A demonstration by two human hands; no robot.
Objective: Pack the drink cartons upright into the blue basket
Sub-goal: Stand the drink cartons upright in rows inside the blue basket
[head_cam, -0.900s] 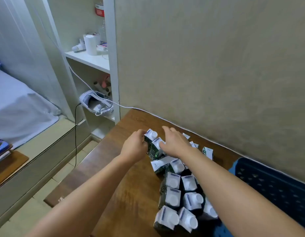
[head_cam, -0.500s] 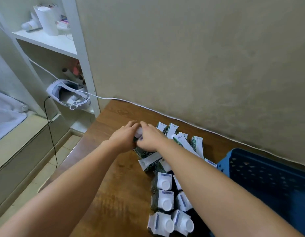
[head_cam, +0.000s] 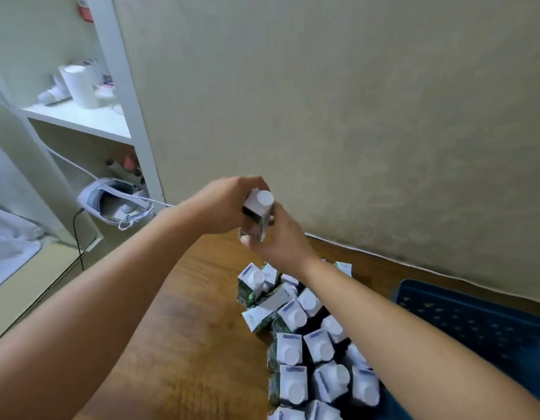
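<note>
Fingers (head_cam: 256, 242) of both hands around 1 raised carton (head_cam: 258, 212), clear of blue basket (head_cam: 474, 322).

Both hands raised above wooden table (head_cam: 177, 344). Left hand (head_cam: 223, 207) and right hand (head_cam: 280, 241) grip one drink carton (head_cam: 258, 213), white cap up. Remaining cartons (head_cam: 302, 353) clustered below, mostly upright. Blue basket (head_cam: 474, 322) at right, near wall.

bare table (head_cam: 177, 344) left of crowded cartons (head_cam: 308, 353)
</note>
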